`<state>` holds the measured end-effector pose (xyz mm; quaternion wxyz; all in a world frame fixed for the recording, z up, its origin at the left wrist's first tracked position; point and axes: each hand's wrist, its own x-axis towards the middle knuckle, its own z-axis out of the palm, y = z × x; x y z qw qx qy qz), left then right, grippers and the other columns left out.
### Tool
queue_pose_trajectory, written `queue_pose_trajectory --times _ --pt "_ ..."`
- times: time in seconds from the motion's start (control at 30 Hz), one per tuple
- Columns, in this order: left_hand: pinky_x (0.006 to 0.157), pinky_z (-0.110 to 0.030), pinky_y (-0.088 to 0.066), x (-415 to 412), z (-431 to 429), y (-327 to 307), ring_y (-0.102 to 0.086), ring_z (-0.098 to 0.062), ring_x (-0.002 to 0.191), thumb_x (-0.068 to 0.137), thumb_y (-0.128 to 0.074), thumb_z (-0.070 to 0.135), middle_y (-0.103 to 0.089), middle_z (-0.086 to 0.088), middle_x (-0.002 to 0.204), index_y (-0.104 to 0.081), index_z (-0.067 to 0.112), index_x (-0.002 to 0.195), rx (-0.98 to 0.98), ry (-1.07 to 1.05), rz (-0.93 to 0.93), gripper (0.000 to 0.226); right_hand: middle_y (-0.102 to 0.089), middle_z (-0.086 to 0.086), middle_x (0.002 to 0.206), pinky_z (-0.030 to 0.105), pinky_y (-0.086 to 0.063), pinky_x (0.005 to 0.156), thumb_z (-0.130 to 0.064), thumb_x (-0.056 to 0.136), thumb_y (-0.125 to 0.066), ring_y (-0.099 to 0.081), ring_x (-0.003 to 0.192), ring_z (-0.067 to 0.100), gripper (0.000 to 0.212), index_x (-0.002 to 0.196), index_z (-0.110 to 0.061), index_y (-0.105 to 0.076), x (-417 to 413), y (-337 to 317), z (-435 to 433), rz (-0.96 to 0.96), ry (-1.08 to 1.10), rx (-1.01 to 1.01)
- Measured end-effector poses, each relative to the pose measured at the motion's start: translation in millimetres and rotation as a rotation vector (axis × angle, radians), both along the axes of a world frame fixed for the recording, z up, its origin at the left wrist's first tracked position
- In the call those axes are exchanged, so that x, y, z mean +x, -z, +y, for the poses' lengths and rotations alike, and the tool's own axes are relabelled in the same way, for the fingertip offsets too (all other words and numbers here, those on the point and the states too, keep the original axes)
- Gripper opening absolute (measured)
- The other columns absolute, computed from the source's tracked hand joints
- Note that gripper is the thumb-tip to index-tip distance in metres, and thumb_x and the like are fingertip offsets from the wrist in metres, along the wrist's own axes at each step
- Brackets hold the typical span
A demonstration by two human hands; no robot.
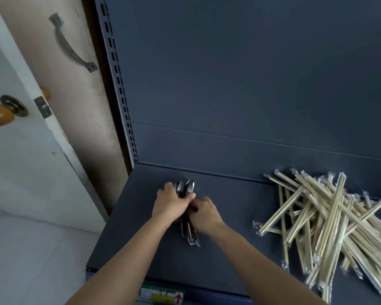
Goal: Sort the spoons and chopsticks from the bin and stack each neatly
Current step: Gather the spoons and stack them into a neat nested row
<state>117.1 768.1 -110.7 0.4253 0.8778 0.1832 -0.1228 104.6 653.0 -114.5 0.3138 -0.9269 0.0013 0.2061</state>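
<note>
Mid-shelf, left of centre: left hand (169,204) wrapped round necks of metal spoons (186,187), thumb across top; right hand (204,214) touching it, fingers curled onto same bundle lower down. Bowls nested at far end, handles fanning slightly toward front edge, resting on dark blue shelf (229,249). Well apart to right: wrapped bamboo chopsticks (330,219) in loose criss-cross heap. Judged: spoons gathered, now getting squared up; chopsticks separated out but not yet stacked. Bin not in view. Green-and-yellow label (163,293) with red arrow on shelf front; print too small to read.
</note>
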Motion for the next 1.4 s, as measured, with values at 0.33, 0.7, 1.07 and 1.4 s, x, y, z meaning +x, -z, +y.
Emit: queue_pose_trajectory --times 0.33,0.7,1.07,1.4 --pt "0.086 -0.044 -0.054 4 -19 -6 -0.053 -0.036 0.114 0.085 -0.057 0.041 -0.045 -0.013 0.132 -0.035 0.013 0.139 0.086 0.047 0.056 0.064 -0.070 -0.001 0.088 0.025 -0.052 0.070 -0.022 0.090 -0.061 -0.065 0.082 0.014 0.014 0.087 -0.013 -0.071 -19 1 -14 -0.081 0.097 0.307" --pt "0.059 -0.031 -0.047 5 -34 4 -0.060 -0.031 0.098 0.086 -0.058 0.042 -0.054 -0.010 0.118 -0.049 0.015 0.117 0.098 0.060 0.008 0.042 -0.068 0.003 0.090 0.017 -0.050 0.072 0.006 0.085 -0.061 -0.063 0.079 0.010 0.019 0.090 -0.012 -0.063 -31 5 -32 0.034 0.443 0.747" --pt "0.056 -0.029 -0.052 0 -49 11 -0.066 -0.023 0.080 0.089 -0.063 0.009 -0.066 -0.017 0.103 -0.054 0.002 0.120 -0.688 -0.230 -0.002 0.033 -0.068 0.004 0.089 0.021 -0.051 0.073 0.007 0.087 -0.059 -0.065 0.080 0.012 0.022 0.097 -0.012 -0.063 -22 1 -43 0.025 0.516 0.914" --pt "0.084 -0.042 -0.054 -1 -62 -2 -0.067 -0.030 0.099 0.094 -0.060 0.026 -0.067 -0.009 0.109 -0.060 0.007 0.125 -1.247 -0.306 0.072 0.037 -0.058 0.008 0.108 0.037 -0.057 0.068 -0.027 0.079 -0.065 -0.064 0.087 0.023 0.049 0.123 -0.017 -0.046 -18 -28 -42 0.334 0.473 0.793"
